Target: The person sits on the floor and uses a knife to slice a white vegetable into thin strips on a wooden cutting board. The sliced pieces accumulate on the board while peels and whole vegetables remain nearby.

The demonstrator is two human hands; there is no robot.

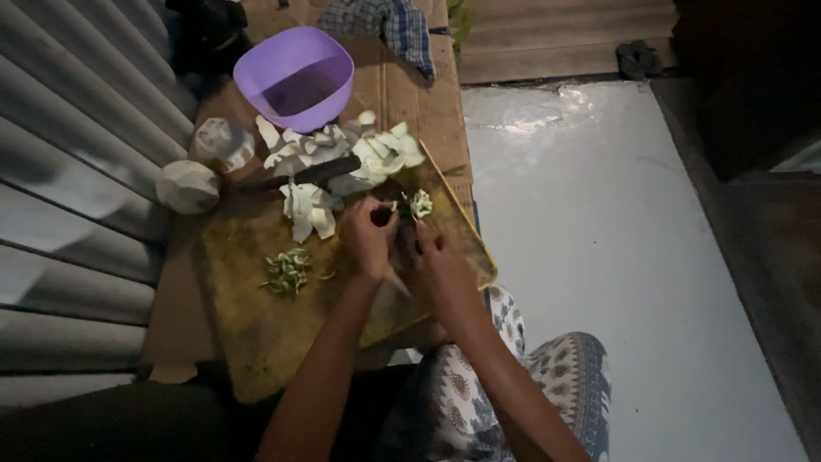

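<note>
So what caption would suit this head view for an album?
Two hands, left and right, work beside a small green vegetable on a wooden board.

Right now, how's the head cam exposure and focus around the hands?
Head view: dim overall, lower left corner near black; glare patch on the pale floor; left hand and right hand soft and shadowed on the cutting board; white pieces brightest.

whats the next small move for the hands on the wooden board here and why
Probably slide the small green and white vegetable piece across to the pile of pale chopped pieces. The left hand and right hand sit close together at that piece near the edge of the worn wooden cutting board, while the other cut bits are already heaped near the purple plastic bowl.
</note>
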